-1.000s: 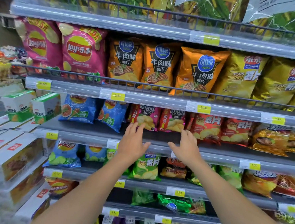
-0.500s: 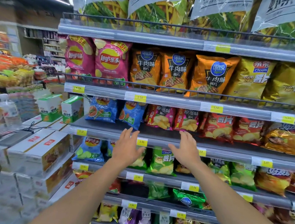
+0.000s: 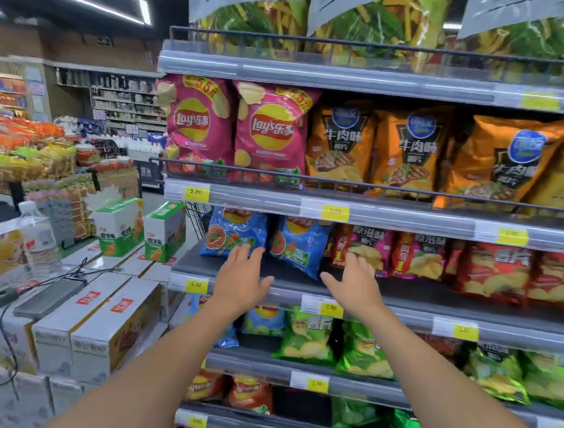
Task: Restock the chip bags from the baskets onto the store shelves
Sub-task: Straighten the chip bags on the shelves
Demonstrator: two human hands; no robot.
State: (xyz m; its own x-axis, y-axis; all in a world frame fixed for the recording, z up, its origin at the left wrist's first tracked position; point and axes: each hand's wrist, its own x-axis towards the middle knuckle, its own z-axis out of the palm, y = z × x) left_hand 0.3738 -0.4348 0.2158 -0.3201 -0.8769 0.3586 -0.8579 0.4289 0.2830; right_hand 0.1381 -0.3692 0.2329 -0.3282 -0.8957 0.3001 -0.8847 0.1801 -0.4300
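Both my hands reach toward the third shelf (image 3: 419, 295) of a chip rack. My left hand (image 3: 240, 278) hovers with fingers spread just below a blue chip bag (image 3: 233, 233). My right hand (image 3: 352, 283) is open too, fingertips close to a second blue bag (image 3: 300, 245) and a pink bag (image 3: 365, 247). Neither hand holds anything. Pink Lay's bags (image 3: 270, 135) and orange beef-flavour bags (image 3: 343, 144) stand on the shelf above. Red bags (image 3: 492, 271) fill the same shelf to the right. Green bags (image 3: 308, 334) lie one shelf down. No basket is in view.
Stacked white cartons (image 3: 96, 321) stand left of the rack, with two green-and-white boxes (image 3: 138, 226), a water bottle (image 3: 40, 245) and cables on top. Wire rails (image 3: 377, 186) front the upper shelves. A display of snacks (image 3: 26, 149) fills the aisle at far left.
My view has swung left and upward, bringing the aisle and cartons into sight. Both hands shifted left along the shelf, from the pink bags toward the blue bags, still open.
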